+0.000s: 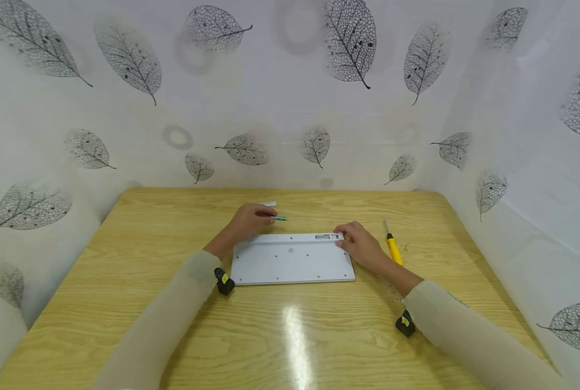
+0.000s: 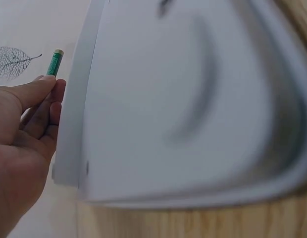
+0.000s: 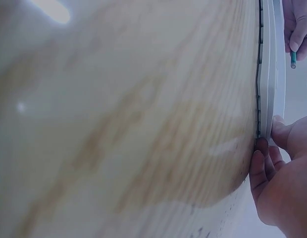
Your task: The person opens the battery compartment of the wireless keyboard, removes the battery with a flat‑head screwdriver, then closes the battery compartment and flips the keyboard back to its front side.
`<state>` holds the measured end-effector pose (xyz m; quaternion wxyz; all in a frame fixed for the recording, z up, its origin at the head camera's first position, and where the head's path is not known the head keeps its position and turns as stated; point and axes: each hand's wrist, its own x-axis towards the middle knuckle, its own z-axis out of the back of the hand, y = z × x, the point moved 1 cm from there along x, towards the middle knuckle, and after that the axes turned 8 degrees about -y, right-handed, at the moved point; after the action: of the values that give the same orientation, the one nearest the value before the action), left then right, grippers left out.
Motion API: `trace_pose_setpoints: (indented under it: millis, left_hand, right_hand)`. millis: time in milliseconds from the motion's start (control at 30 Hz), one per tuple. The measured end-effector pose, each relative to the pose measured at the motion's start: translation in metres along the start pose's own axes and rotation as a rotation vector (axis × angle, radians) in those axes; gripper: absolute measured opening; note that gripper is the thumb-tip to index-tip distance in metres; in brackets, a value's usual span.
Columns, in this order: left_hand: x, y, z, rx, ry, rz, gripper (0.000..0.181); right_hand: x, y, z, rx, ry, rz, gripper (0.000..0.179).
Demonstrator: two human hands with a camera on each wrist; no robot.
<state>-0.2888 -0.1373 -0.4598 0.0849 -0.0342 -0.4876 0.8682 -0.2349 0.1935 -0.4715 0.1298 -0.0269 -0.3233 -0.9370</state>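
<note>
A white keyboard point(image 1: 290, 262) lies face down on the wooden table, with small screw holes across its back. Near its far right corner an oblong battery slot point(image 1: 323, 237) stands uncovered. My left hand point(image 1: 253, 221) pinches a green battery point(image 2: 55, 63) between thumb and fingers, just past the keyboard's far edge. The battery's gold-coloured end sticks out from the fingertips. With the thumb on top and fingers beneath, my right hand point(image 1: 360, 245) grips the keyboard's far right corner, as the right wrist view shows.
A screwdriver point(image 1: 394, 250) with a yellow handle lies right of the keyboard, beside the right hand. Behind the left hand is a small white strip point(image 1: 268, 204), partly hidden. Leaf-patterned cloth point(image 1: 280, 108) hangs around the back and sides of the table point(image 1: 251, 336).
</note>
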Motion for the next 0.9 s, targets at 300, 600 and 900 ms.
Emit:
trace_pose_setpoints:
  millis: [300, 600, 900]
  left_hand:
    - [0.000, 0.010, 0.014, 0.013, -0.031, 0.038, 0.026]
    - [0.004, 0.021, 0.019, 0.063, -0.073, 0.081, 0.024]
    - [0.008, 0.030, 0.022, 0.093, -0.069, 0.059, 0.021]
  right_hand:
    - [-0.001, 0.000, 0.000, 0.002, 0.001, 0.001, 0.028]
    - [0.000, 0.000, 0.001, 0.007, 0.001, 0.010, 0.027]
    - [0.000, 0.000, 0.000, 0.005, 0.003, 0.009, 0.028]
